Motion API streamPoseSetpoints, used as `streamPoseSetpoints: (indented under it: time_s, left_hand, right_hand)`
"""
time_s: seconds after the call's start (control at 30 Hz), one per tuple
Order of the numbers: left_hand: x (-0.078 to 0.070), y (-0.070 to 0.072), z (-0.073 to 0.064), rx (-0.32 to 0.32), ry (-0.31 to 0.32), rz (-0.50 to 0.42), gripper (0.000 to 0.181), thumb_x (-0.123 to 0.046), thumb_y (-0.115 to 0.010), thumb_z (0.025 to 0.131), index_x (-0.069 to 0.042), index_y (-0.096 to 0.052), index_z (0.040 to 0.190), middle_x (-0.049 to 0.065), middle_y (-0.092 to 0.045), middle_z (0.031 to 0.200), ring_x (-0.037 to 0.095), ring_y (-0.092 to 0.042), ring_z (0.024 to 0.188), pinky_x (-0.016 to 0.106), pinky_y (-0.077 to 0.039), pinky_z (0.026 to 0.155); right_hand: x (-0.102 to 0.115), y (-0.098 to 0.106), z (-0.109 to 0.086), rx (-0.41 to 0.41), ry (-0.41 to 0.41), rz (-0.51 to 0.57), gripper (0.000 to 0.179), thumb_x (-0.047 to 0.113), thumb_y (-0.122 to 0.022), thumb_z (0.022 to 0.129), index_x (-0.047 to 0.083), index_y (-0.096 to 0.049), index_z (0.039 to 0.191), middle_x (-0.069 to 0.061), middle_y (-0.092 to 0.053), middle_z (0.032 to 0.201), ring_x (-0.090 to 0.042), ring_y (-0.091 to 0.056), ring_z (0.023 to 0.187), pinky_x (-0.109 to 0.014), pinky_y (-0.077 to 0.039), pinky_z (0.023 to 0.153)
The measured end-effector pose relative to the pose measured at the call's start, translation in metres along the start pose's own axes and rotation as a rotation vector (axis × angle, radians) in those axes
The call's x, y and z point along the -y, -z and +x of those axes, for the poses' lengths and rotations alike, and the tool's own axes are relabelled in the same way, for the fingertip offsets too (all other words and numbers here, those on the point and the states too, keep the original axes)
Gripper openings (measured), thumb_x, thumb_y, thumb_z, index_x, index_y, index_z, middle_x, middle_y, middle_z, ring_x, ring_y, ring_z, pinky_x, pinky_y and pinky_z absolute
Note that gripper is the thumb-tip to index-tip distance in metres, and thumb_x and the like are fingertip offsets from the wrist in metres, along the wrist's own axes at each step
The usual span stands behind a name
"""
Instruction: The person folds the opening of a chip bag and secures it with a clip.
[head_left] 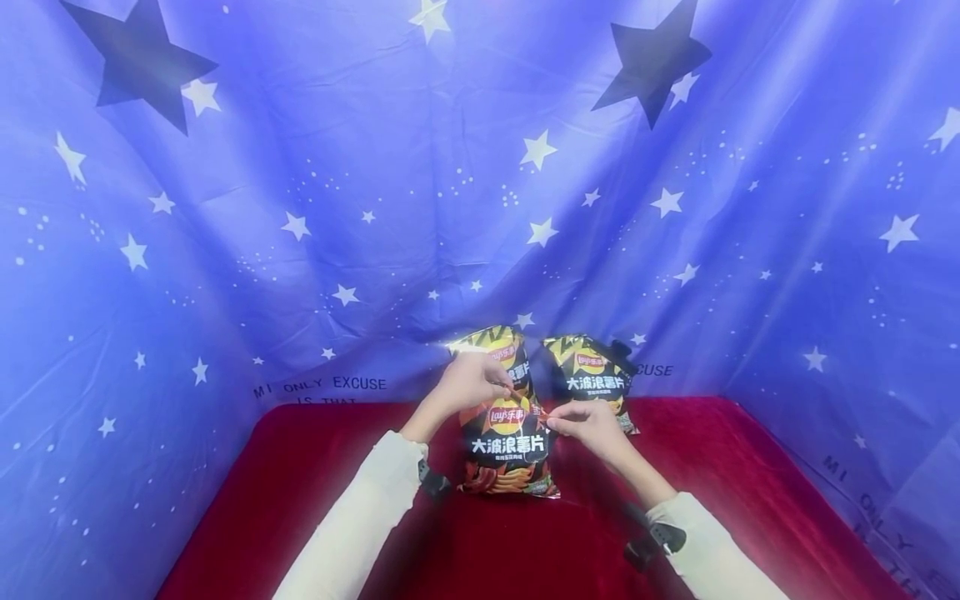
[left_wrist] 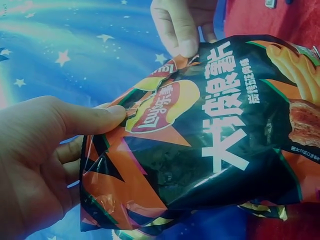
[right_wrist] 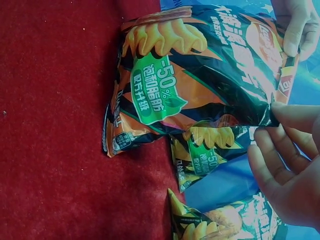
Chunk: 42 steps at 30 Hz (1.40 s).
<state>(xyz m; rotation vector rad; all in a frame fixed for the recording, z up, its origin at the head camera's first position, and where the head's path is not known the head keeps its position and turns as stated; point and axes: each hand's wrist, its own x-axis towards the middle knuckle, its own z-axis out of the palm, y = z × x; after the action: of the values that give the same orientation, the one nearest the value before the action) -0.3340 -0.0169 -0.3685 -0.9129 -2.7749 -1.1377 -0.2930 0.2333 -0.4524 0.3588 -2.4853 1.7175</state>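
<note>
A black and orange potato chip bag [head_left: 506,475] stands tilted above the red tabletop, its printed front showing. My left hand [head_left: 468,382] pinches the bag's upper left part between thumb and fingers, the thumb on the front beside the logo in the left wrist view. The right hand [head_left: 592,425] pinches the upper right edge, thumb and forefinger together, the other fingers loosely bent in the right wrist view. Between the hands, an uneven line crosses the bag's logo [left_wrist: 162,107]; whether it is a tear or a fold I cannot tell. The bag's back is hidden.
Behind the held bag stands a yellow and black chip bag [head_left: 487,340], partly covered. Another chip bag [head_left: 585,379] stands to its right, with a dark object [head_left: 622,354] at its side. Red velvet cloth [head_left: 315,517] covers the table. A blue starry curtain [head_left: 450,167] encloses the back and sides.
</note>
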Motion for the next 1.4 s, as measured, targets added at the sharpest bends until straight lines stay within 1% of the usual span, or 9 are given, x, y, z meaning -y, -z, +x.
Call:
streamPoseSetpoints:
  time_s: [0.1,0.27,0.47,0.6,0.7,0.87,1.0,1.23,1.4]
  left_hand:
    - [-0.0003,-0.0001,-0.0007,-0.003,0.008,-0.008,0.006,-0.008,-0.078,0.086,-0.012,-0.08,0.091,0.001,-0.076,0.074,0.009,-0.059,0.048,0.021,-0.049,0.048]
    - [0.0011,0.0009,-0.0024,0.005,0.011,-0.052,0.007,-0.007,-0.076,0.088,-0.011,-0.08,0.093,0.004,-0.075,0.072,0.012,-0.057,0.046,0.021,-0.045,0.043]
    - [0.0042,0.003,-0.0045,0.011,-0.004,-0.083,0.009,-0.008,-0.074,0.09,-0.01,-0.08,0.096,0.003,-0.073,0.07,0.011,-0.058,0.047,0.023,-0.05,0.046]
    - [0.0045,0.0047,-0.0072,0.012,0.012,-0.069,0.007,-0.011,-0.074,0.091,-0.012,-0.081,0.095,0.001,-0.071,0.066,0.013,-0.06,0.046,0.025,-0.051,0.046]
    - [0.0037,0.0056,-0.0085,0.001,0.023,-0.046,0.005,-0.014,-0.076,0.09,-0.013,-0.081,0.092,-0.001,-0.073,0.07,0.012,-0.062,0.048,0.026,-0.053,0.05]
    - [0.0026,0.005,-0.0086,-0.022,0.048,-0.052,0.005,-0.014,-0.077,0.089,-0.012,-0.081,0.09,0.0,-0.077,0.076,0.01,-0.063,0.051,0.026,-0.056,0.054]
    - [0.002,0.0037,-0.0083,-0.026,0.063,-0.08,0.005,-0.012,-0.076,0.09,-0.01,-0.08,0.089,0.001,-0.076,0.074,0.012,-0.062,0.046,0.027,-0.056,0.05]
    - [0.0018,0.0041,-0.0092,0.037,0.058,-0.117,0.012,-0.014,-0.071,0.095,-0.013,-0.08,0.086,0.008,-0.065,0.053,0.022,-0.062,0.04,0.034,-0.053,0.039]
    - [0.0021,0.0046,-0.0087,0.068,0.029,-0.135,0.013,-0.012,-0.07,0.096,-0.011,-0.08,0.089,0.01,-0.063,0.051,0.023,-0.061,0.039,0.032,-0.052,0.039]
  right_hand:
    - [-0.0015,-0.0014,0.0007,-0.01,0.006,0.009,0.019,0.005,-0.079,0.086,-0.008,-0.076,0.099,-0.025,-0.076,0.097,-0.006,-0.069,0.076,-0.03,-0.062,0.072]
    - [-0.0024,-0.0028,0.0004,-0.024,0.006,0.015,0.019,0.005,-0.08,0.085,-0.007,-0.076,0.099,-0.024,-0.076,0.095,-0.005,-0.068,0.075,-0.034,-0.063,0.073]
    - [-0.0003,-0.0037,-0.0012,-0.02,0.022,0.058,0.02,0.003,-0.08,0.084,-0.009,-0.075,0.099,-0.025,-0.075,0.091,-0.005,-0.065,0.072,-0.031,-0.062,0.071]
    - [0.0001,-0.0034,-0.002,-0.005,0.035,0.072,0.02,0.003,-0.08,0.084,-0.009,-0.076,0.099,-0.023,-0.074,0.089,-0.006,-0.064,0.072,-0.027,-0.06,0.069]
    - [0.0004,-0.0024,-0.0026,0.001,0.052,0.058,0.019,0.004,-0.08,0.084,-0.008,-0.076,0.099,-0.024,-0.074,0.089,-0.005,-0.066,0.074,-0.026,-0.06,0.069]
    - [0.002,-0.0011,-0.0022,-0.013,0.089,0.024,0.017,0.005,-0.08,0.084,-0.006,-0.077,0.098,-0.025,-0.076,0.093,-0.004,-0.069,0.077,-0.029,-0.062,0.071]
    - [0.0025,0.0004,-0.0018,-0.019,0.091,0.017,0.018,0.005,-0.08,0.085,-0.006,-0.077,0.098,-0.025,-0.076,0.093,-0.003,-0.07,0.076,-0.032,-0.064,0.071]
    - [-0.0002,0.002,-0.0035,-0.024,0.087,-0.006,0.016,0.006,-0.081,0.085,-0.004,-0.078,0.097,-0.022,-0.077,0.093,-0.002,-0.07,0.079,-0.022,-0.06,0.072]
    - [-0.0037,0.0031,-0.0044,-0.024,0.084,-0.001,0.017,0.006,-0.08,0.085,-0.005,-0.078,0.098,-0.023,-0.077,0.094,-0.001,-0.07,0.08,-0.021,-0.059,0.073]
